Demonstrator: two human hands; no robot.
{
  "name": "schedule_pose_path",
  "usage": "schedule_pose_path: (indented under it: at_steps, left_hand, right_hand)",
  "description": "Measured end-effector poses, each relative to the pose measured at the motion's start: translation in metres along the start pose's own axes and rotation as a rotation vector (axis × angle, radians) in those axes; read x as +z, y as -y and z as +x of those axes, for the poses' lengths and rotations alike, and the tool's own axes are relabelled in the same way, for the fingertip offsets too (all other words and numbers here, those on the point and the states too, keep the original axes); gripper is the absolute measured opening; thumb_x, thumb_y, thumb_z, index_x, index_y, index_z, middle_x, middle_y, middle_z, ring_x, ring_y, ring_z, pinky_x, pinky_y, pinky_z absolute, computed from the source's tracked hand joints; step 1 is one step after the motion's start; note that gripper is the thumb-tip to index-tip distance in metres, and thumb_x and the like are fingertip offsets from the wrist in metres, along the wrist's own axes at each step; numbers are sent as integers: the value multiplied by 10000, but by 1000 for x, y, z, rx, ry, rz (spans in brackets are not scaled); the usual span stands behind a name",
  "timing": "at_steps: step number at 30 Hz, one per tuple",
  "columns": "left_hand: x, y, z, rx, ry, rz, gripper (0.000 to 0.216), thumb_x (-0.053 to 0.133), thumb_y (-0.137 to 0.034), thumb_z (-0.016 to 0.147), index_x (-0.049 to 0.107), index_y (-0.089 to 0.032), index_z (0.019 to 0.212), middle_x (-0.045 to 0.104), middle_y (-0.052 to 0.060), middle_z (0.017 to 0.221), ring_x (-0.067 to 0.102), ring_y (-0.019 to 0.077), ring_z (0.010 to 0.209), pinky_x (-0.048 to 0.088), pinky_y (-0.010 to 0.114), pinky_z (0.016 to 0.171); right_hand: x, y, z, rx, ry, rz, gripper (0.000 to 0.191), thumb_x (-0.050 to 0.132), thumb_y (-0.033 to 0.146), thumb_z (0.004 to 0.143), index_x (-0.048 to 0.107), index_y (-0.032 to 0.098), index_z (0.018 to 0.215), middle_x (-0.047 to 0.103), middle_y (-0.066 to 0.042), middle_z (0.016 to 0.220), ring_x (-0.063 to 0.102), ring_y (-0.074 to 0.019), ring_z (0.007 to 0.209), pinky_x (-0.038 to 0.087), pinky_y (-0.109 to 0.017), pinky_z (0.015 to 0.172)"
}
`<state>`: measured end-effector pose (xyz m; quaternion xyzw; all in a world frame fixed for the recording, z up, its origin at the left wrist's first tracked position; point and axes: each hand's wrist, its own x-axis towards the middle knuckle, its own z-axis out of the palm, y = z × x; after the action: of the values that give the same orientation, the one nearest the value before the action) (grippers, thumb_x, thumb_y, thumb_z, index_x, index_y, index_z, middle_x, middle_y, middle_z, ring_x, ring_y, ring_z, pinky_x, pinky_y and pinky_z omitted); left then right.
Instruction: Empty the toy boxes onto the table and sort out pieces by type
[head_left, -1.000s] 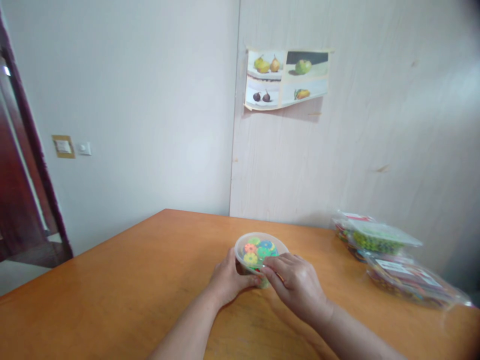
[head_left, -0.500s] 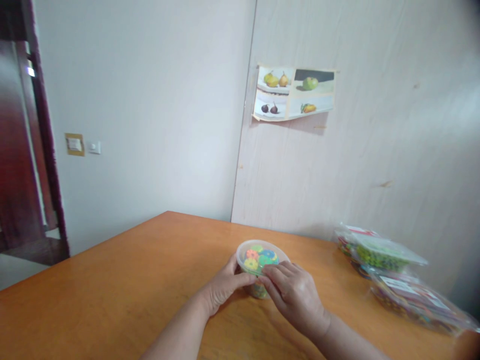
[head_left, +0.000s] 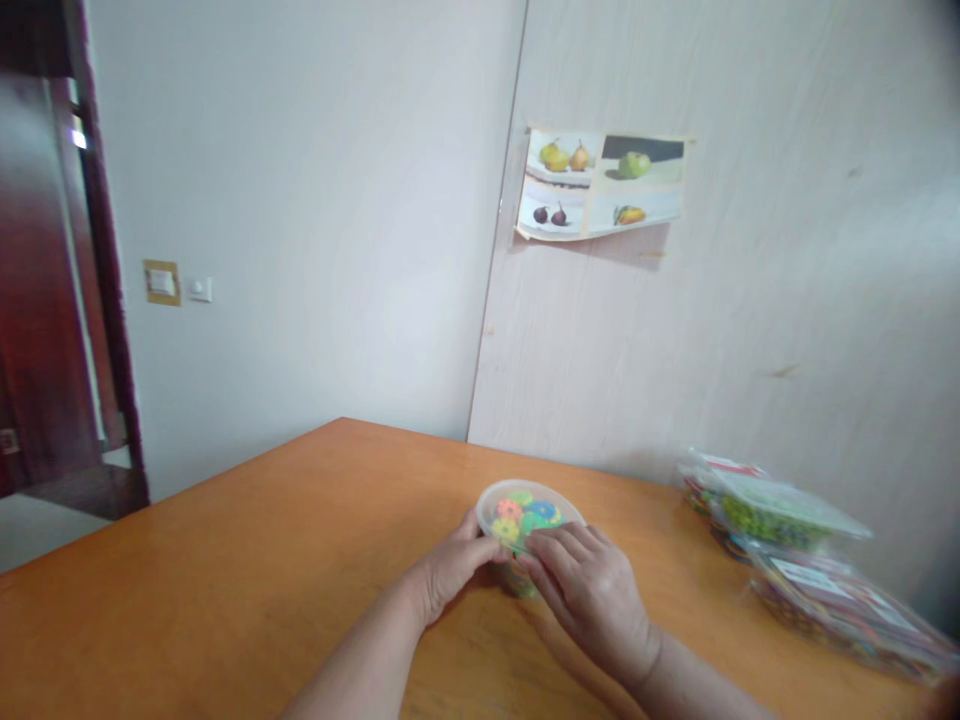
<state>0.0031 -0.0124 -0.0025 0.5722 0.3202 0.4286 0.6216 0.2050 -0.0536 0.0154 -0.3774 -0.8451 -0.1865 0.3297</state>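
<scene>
A round clear plastic tub [head_left: 525, 512] with a lid stands on the orange wooden table [head_left: 247, 570]. Colourful flower-shaped pieces in red, yellow, green and blue show through the lid. My left hand [head_left: 452, 573] wraps round the tub's near left side with curled fingers. On the tub's near right rim rests my right hand [head_left: 592, 598], its fingers bent over the lid's edge. Both hands hide the tub's lower front.
Clear bags [head_left: 780, 530] of colourful pieces lie piled at the table's right, by the wall. A fruit poster [head_left: 600, 185] hangs on the pale panel behind. A dark wooden door frame [head_left: 67, 330] and a wall switch [head_left: 161, 283] are at the left.
The view has swung slightly left and up, so everything shifted right in frame. Both hands keep their hold on the tub, which stays in place on the table.
</scene>
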Motion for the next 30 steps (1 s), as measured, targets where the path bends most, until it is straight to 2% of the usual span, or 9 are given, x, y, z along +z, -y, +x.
schedule_pose_path:
  at_steps: [5,9,12,15,18,21,26,30]
  left_hand:
    - [1,-4,-2,-14,54,-25,679,671,-198,726,489,-200,1380,593,74,1359,470,289,1301,330,421,1102]
    - [0,-7,-3,-17,75,-16,670,663,-204,753,477,-221,1396,561,57,1407,437,267,1346,304,412,1132]
    - [-1,-8,-5,-15,88,13,647,655,-235,780,476,-242,1402,557,43,1414,430,255,1354,286,406,1145]
    - [-2,-9,-6,-12,106,24,657,662,-264,783,472,-254,1412,558,44,1412,433,266,1351,281,420,1148]
    - [-4,-9,-6,8,124,21,653,650,-264,793,468,-252,1420,543,42,1430,420,267,1362,272,420,1154]
    - [-5,-9,-4,13,131,32,652,651,-256,794,469,-249,1420,532,38,1442,409,264,1372,263,417,1160]
    - [-4,-13,-4,-8,133,36,671,674,-262,781,472,-247,1420,525,37,1449,395,268,1384,254,416,1166]
    - [0,-15,-6,12,112,24,656,651,-235,776,481,-235,1410,542,35,1432,407,268,1375,256,423,1164]
  right_hand:
    - [-11,-21,-15,116,60,44,329,593,428,913,617,242,1183,687,-87,1150,606,-266,1086,483,-419,904]
    - [-13,-44,-32,346,141,109,615,612,548,859,487,252,1384,527,-129,1427,504,-304,1296,439,-493,1046]
    - [-8,-57,-41,499,210,260,745,630,580,829,397,254,1457,498,-137,1457,495,-320,1315,416,-532,1072]
    - [-1,-62,-43,567,248,486,776,652,562,819,384,232,1467,532,-143,1426,550,-321,1261,451,-536,1038]
    - [4,-61,-41,578,225,639,763,689,532,802,435,200,1440,543,-146,1415,556,-318,1252,442,-527,1054]
    - [3,-60,-40,585,181,666,711,708,521,790,517,191,1390,578,-140,1381,553,-326,1255,432,-527,1065]
    - [-1,-63,-39,565,163,545,651,686,545,799,589,179,1329,618,-145,1332,588,-327,1213,462,-509,1040]
    - [-1,-70,-38,392,138,325,520,635,543,846,646,203,1241,697,-131,1207,672,-294,1076,543,-441,927]
